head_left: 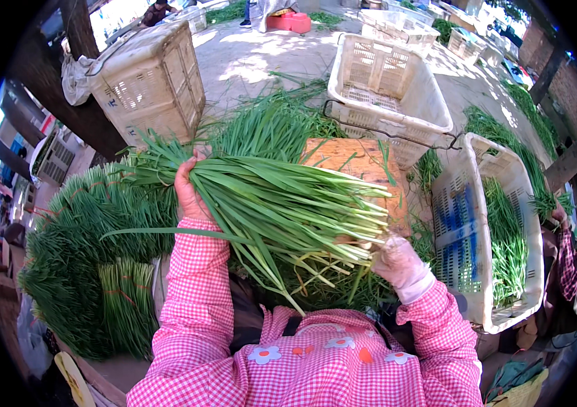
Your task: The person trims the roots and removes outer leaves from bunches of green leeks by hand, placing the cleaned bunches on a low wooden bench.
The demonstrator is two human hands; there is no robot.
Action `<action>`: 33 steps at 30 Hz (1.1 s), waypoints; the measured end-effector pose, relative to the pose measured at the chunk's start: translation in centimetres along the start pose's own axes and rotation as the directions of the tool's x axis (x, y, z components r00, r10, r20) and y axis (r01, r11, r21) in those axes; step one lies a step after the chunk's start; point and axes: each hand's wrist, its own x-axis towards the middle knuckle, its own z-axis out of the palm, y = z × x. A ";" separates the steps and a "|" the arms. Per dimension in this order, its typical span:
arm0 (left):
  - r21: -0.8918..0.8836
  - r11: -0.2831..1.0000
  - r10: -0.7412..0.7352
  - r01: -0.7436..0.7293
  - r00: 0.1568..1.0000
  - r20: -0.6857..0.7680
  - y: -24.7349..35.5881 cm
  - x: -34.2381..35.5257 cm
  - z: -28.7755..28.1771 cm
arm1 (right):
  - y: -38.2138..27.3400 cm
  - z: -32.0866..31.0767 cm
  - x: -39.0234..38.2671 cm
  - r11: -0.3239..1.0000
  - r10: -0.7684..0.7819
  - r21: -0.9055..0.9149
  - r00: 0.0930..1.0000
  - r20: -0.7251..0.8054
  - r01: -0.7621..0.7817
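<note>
My left hand [190, 186] is closed around a large bunch of garlic chives [275, 193] towards its leafy end. The bunch lies across in front of me, its pale stem ends pointing right. One long leaf hangs off to the left over my sleeve, and a few stems droop towards my lap. In a whitish glove, my right hand [402, 261] is closed at the lower stem ends; what its fingertips pinch is too small to make out. Behind the bunch, a wooden board [349, 159] is partly covered, with more loose chives [261, 132] beside it.
Tied chive bundles [91, 230] are piled at my left. A white crate [146, 81] stands on its side at far left; another crate [390, 88] sits beyond the board. At right, a tilted crate [465, 237] holds chives. Another person's hand [560, 216] shows at the far right.
</note>
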 end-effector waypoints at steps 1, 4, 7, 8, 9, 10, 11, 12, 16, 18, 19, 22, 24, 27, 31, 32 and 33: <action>0.006 1.000 0.011 -0.011 1.000 -0.020 0.1 0.1 0.0 | -1.1 -2.3 -0.1 1.000 -0.005 -0.016 1.000 -0.020 0.005; -0.005 0.998 0.058 -0.059 0.995 -0.080 -0.2 -0.8 1.4 | -5.8 -0.9 -0.9 0.974 -0.219 0.013 0.962 -0.163 0.224; -0.006 0.995 0.094 -0.095 0.992 -0.084 0.7 -0.6 1.1 | -7.9 -4.2 -1.4 0.943 -0.309 -0.167 0.943 -0.121 0.288; 0.003 0.996 0.089 -0.089 0.994 -0.066 0.4 -0.5 1.4 | -7.1 -3.5 -1.6 0.901 -0.248 -0.376 0.968 -0.032 0.218; 0.012 0.997 0.082 -0.082 0.995 -0.049 0.0 -0.6 1.8 | -5.9 -2.5 -1.4 0.860 -0.194 -0.481 0.981 -0.002 0.169; 0.026 0.997 0.078 -0.077 0.996 -0.038 -0.1 -1.0 2.1 | -4.8 -1.4 -1.3 0.810 -0.128 -0.575 0.992 0.021 0.117; 0.061 0.996 0.062 -0.059 0.997 -0.044 -0.2 -0.3 1.4 | -3.6 -2.4 -0.7 0.459 -0.138 -0.868 0.980 0.142 0.191; 0.070 0.996 0.058 -0.055 0.997 -0.048 -0.6 0.0 0.7 | -2.7 -3.0 -0.3 0.356 -0.119 -0.915 0.980 0.160 0.193; 0.101 0.994 0.041 -0.038 0.999 -0.024 -1.6 -0.4 1.1 | -0.3 0.6 1.2 0.822 -0.038 -0.570 0.999 -0.011 0.025; 0.117 0.993 0.026 -0.028 1.000 0.017 -1.8 -0.2 1.0 | 0.4 0.5 1.6 0.907 -0.137 -0.398 0.990 0.019 0.134; 0.130 0.991 0.019 -0.024 0.999 0.037 -1.7 -0.1 0.9 | 0.7 0.3 1.8 0.934 -0.189 -0.304 0.981 0.030 0.190; 0.162 0.986 0.037 -0.041 0.999 0.027 -2.1 -0.2 0.9 | 0.4 -1.3 1.8 0.998 -0.062 -0.018 0.985 -0.163 0.059; 0.202 0.978 0.061 -0.054 0.998 -0.028 -2.5 -0.4 0.9 | 0.0 -0.8 1.1 0.978 -0.184 -0.121 0.972 -0.143 0.167; 0.136 0.991 -0.012 0.012 1.000 -0.001 -1.7 0.1 0.0 | -0.3 -0.6 0.2 0.892 -0.316 -0.365 0.945 -0.083 0.266; 0.122 0.992 -0.011 0.017 0.999 -0.045 -0.5 -1.0 1.2 | -2.7 -1.6 0.5 0.963 -0.151 0.183 0.956 -0.250 0.200; 0.094 0.996 0.013 -0.007 0.998 -0.058 -0.1 -1.4 1.3 | -4.5 0.5 -0.3 0.966 -0.152 0.149 0.927 -0.344 0.213; 0.063 0.998 0.004 -0.005 1.000 0.006 0.6 -0.9 0.4 | -5.5 -0.6 -0.3 0.970 -0.199 0.061 0.916 -0.347 0.234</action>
